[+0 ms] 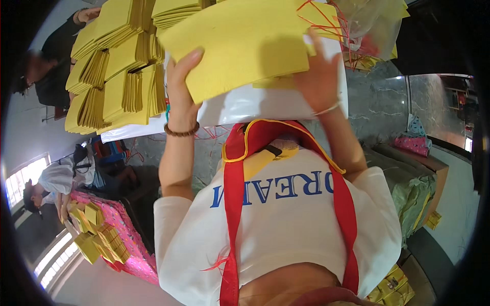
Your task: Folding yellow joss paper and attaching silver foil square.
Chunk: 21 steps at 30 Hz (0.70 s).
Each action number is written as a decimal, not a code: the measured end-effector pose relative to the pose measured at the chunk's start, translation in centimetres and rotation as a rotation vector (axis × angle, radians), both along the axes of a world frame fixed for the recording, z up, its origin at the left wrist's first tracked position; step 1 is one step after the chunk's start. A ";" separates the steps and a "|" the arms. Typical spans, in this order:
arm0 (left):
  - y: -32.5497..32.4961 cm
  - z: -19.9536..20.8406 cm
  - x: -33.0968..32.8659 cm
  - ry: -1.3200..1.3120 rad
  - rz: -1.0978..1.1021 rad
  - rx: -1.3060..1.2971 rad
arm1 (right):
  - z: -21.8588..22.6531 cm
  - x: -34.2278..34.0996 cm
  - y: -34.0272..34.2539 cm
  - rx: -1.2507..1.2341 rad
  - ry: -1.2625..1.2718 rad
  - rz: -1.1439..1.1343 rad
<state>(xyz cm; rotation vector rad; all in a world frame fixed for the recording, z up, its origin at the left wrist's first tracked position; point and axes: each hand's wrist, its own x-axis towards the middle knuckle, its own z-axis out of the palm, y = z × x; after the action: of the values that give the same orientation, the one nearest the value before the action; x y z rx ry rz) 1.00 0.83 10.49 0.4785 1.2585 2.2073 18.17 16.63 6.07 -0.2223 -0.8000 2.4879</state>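
A wide sheet of yellow paper [235, 48], perhaps more than one layer, is tilted above the white-covered table [224, 108]. My left hand [182, 84] grips its left end, with the thumb on top and the fingers hidden behind. At the sheet's right end, my right hand [320, 81] has its fingers stretched and spread. Whether it touches the paper's edge I cannot tell. More yellow paper [278, 82] shows flat on the table under the sheet. Thin red strings [326, 26] lie across other yellow paper at the far right.
Stacks of folded yellow paper [120, 56] fill the table's left side. A clear plastic bag [375, 23] is at the far right corner. One person in dark clothes [56, 43] is at far left; another in white [71, 176] bends over a pink-covered table [135, 232] with yellow bundles.
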 end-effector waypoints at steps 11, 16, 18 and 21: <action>10.4 -4.7 0.0 -0.318 -0.596 -0.301 | -1.2 5.8 9.4 0.169 -0.485 0.092; 11.1 -5.4 0.0 -0.269 -0.592 -0.373 | -1.9 5.8 9.8 0.110 -0.510 0.123; 11.0 -5.4 0.1 -0.268 -0.563 -0.381 | -2.2 6.0 9.7 0.095 -0.500 0.156; 10.5 -5.4 0.5 -0.263 -0.527 -0.381 | -2.7 6.1 9.6 0.109 -0.476 0.190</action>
<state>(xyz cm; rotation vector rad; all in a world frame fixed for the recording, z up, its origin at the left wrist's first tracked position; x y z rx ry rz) 1.48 11.35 5.09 0.3085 1.2040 1.4967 24.31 26.26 3.41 -0.7504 -1.1909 2.5899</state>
